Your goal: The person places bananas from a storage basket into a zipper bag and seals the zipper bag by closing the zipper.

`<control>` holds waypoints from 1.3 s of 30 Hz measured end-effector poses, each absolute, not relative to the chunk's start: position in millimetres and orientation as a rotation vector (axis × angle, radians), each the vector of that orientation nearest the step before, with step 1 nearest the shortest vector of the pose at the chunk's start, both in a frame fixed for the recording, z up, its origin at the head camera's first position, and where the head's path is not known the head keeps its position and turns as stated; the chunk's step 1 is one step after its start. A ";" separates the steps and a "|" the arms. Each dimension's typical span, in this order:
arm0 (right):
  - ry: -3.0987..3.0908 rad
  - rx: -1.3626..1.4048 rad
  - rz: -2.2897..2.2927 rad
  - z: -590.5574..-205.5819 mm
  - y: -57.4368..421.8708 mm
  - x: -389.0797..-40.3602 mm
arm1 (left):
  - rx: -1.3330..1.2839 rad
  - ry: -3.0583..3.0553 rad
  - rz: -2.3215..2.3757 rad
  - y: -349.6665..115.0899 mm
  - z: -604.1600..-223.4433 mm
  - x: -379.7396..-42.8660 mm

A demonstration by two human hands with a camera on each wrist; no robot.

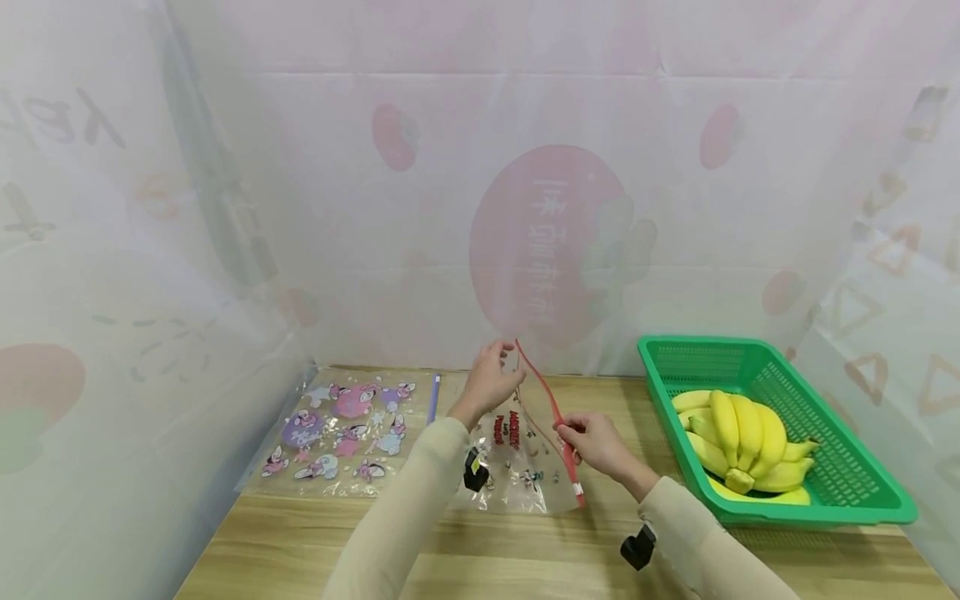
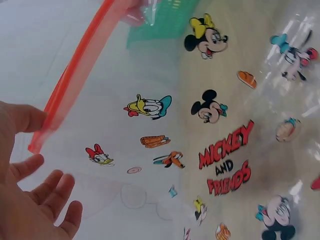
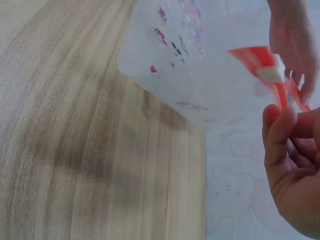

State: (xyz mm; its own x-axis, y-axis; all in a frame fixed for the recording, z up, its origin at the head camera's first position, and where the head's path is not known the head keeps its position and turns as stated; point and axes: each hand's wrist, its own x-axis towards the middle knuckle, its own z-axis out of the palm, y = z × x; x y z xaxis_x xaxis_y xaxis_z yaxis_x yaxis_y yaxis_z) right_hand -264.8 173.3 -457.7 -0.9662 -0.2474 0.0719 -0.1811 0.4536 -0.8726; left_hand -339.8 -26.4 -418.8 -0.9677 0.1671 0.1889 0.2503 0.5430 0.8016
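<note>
A clear zip bag (image 1: 513, 432) printed with cartoon characters and a red zip strip (image 1: 546, 389) stands partly lifted off the wooden table, its mouth parted. My right hand (image 1: 597, 443) pinches the red strip between thumb and curled fingers, close to the white slider (image 3: 270, 74) in the right wrist view. At the far end of the strip, my left hand (image 1: 492, 383) has its fingers spread. In the left wrist view the left thumb (image 2: 29, 119) lies against the strip's end, while the other fingers stay loose and apart.
A second clear zip bag (image 1: 348, 433) with pink and purple prints and a purple zip strip (image 1: 434, 398) lies flat at left. On the right, a green plastic basket (image 1: 862, 467) holds bananas (image 1: 742, 433). Printed curtains (image 1: 337, 208) hang behind and beside the table (image 1: 480, 550).
</note>
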 end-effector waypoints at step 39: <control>2.692 -0.081 -1.586 -466.2 179.2 -267.0 | -0.450 -2.887 -1.341 -16.8 -453.7 -299.1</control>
State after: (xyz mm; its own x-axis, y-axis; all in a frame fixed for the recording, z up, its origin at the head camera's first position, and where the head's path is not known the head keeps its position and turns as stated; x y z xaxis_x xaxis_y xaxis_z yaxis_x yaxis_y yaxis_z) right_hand -267.0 179.2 -466.2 -0.9985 -0.0529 0.0123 -0.0365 0.4840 -0.8743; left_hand -299.1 -16.8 -453.7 -0.9582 0.2814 0.0511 0.2205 0.6132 0.7585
